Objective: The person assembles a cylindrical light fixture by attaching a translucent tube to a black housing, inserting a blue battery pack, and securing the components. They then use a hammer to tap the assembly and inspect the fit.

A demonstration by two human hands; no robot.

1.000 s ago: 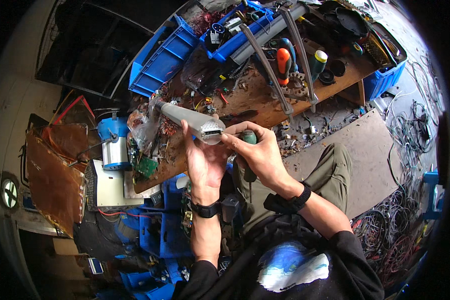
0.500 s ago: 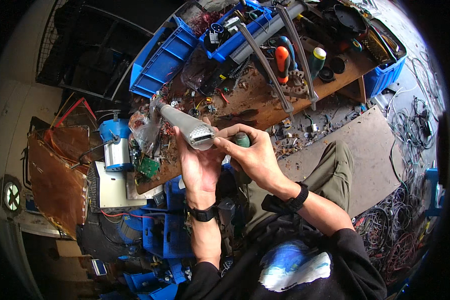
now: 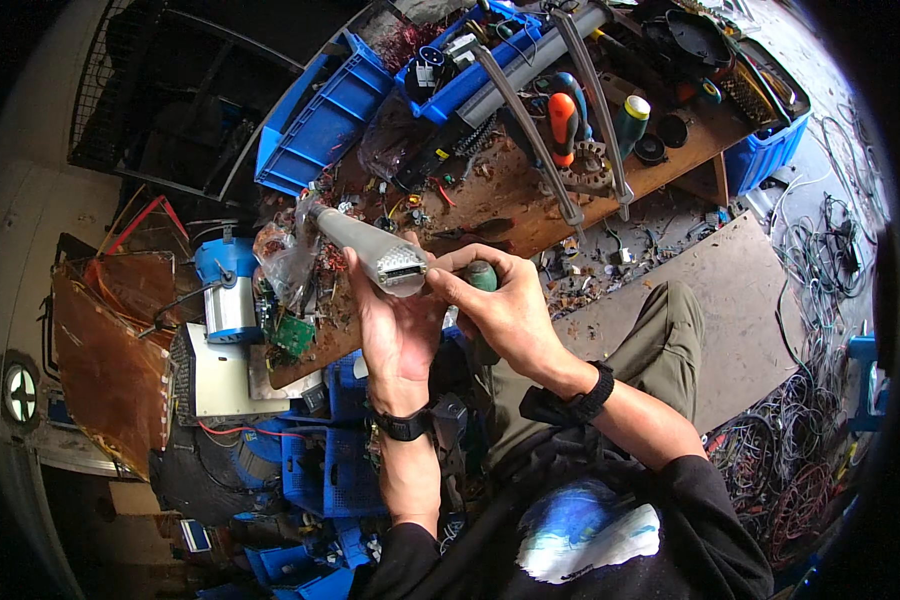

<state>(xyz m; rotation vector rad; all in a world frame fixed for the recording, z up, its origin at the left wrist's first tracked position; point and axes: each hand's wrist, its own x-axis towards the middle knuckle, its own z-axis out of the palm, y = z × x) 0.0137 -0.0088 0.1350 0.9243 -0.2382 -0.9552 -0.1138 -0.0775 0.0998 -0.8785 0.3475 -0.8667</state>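
My left hand (image 3: 402, 335) is wrapped from below around a grey tapered housing (image 3: 362, 243). Its wide end, with a dark slot and a dimpled face, points toward me, and the narrow end points away to the left. My right hand (image 3: 518, 318) has thumb and forefinger at the rim of that wide end. In the same hand a screwdriver's green handle (image 3: 482, 276) is held under the curled fingers, rounded butt up; its tip is out of sight. Whether the right fingertips also pinch something small at the rim is too fine to make out.
Scraps and wire bits litter the wooden bench (image 3: 530, 225). Orange (image 3: 563, 125) and green-yellow (image 3: 632, 122) handled tools stand in a rack on it. Blue bins (image 3: 325, 115) line the back; a blue-silver device (image 3: 228, 290) stands left. Tangled cables (image 3: 770, 470) cover the floor at right.
Almost nothing differs. Both hands keep their hold, and the grey housing's wide end has tilted very slightly; the whole view has shifted a little.
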